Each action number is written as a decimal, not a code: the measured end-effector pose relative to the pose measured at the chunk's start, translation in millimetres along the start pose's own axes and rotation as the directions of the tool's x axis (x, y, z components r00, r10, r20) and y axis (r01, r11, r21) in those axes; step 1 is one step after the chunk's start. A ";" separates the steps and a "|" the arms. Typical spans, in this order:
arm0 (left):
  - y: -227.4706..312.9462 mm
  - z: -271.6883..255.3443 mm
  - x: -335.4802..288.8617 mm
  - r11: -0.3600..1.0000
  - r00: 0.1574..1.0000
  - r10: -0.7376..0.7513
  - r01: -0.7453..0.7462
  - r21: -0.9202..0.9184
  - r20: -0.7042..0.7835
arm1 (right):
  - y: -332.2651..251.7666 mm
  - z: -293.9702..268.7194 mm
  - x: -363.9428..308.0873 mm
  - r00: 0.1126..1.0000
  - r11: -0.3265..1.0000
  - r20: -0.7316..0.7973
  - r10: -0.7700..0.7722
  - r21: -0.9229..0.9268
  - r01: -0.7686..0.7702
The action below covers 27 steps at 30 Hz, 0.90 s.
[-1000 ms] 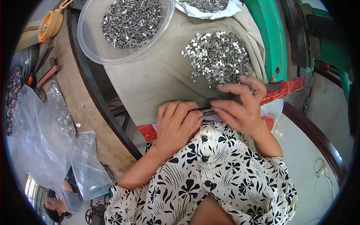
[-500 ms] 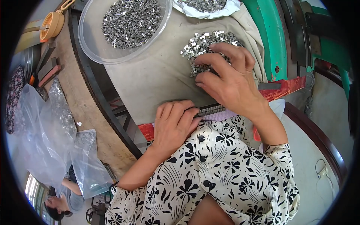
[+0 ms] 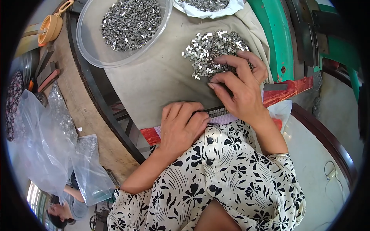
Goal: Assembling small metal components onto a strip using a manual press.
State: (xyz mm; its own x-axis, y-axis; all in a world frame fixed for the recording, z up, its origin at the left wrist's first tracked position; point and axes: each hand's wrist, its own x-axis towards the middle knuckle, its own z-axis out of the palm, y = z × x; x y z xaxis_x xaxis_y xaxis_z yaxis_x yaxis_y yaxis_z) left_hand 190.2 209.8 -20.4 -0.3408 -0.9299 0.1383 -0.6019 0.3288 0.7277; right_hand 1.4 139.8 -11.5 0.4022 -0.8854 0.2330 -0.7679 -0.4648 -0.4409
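A pile of small flat shiny metal pieces (image 3: pixel 208 48) lies on the beige cloth (image 3: pixel 154 61) in front of me. At its near right side my right hand (image 3: pixel 246 90) is bent, thumb and index fingertips brought together just below the pile; what is between them is too small to make out. My left hand (image 3: pixel 183 125) rests at the cloth's near edge, fingers curled over the left end of a long dark strip (image 3: pixel 219 112). Small metal pieces stand in a close row along that strip, and its left part is hidden under my fingers.
A clear round tub (image 3: pixel 81 42) of small metal parts stands at the far left, beside a white bag (image 3: pixel 196 13) of similar parts. Green machinery (image 3: pixel 275 42) borders the right. Plastic bags (image 3: pixel 46 142) lie on the left bench, and another person (image 3: pixel 67 208) sits beyond.
My right hand has drawn back slightly from the pile toward me, and its thumb and index finger have closed together. My left hand stays on the strip. The view has shifted a little.
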 end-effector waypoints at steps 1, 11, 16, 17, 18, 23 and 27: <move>-0.3 -0.5 -0.3 1.000 1.000 -0.001 0.001 -0.002 0.002 | -0.1 -1.5 -0.9 1.000 1.000 0.000 0.000 -0.001 0.000; -8.4 -12.1 4.9 0.989 0.993 -0.086 0.075 -0.127 -0.084 | -4.4 -4.2 7.5 0.998 0.997 -0.019 -0.053 -0.055 0.052; -20.2 -20.7 28.5 0.993 0.974 -0.101 0.087 -0.076 -0.203 | -14.8 8.9 14.0 0.999 0.996 -0.012 -0.046 -0.072 0.045; -18.7 -24.1 33.0 0.995 0.976 -0.102 0.097 -0.033 -0.191 | -16.2 9.3 13.8 0.998 0.994 -0.015 -0.063 -0.086 0.061; -18.1 -25.8 36.3 0.994 0.978 -0.103 0.107 0.009 -0.179 | -17.0 9.5 13.5 0.997 0.992 -0.018 -0.080 -0.101 0.078; -22.8 -23.8 49.8 0.992 0.983 -0.106 0.115 0.059 -0.148 | -15.8 7.7 11.2 0.996 0.992 -0.015 -0.093 -0.086 0.091; -23.2 -22.6 58.0 0.987 0.990 -0.085 0.100 0.124 -0.116 | -13.2 7.4 9.8 0.999 0.999 -0.017 -0.028 -0.045 0.028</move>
State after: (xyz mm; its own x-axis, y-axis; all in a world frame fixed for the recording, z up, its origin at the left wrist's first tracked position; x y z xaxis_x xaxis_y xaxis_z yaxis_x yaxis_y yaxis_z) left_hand 200.8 144.5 -14.0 -0.2021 -0.9674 0.1529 -0.7179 0.2525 0.6488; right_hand 19.1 137.2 -9.9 0.4154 -0.8717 0.2599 -0.7783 -0.4885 -0.3945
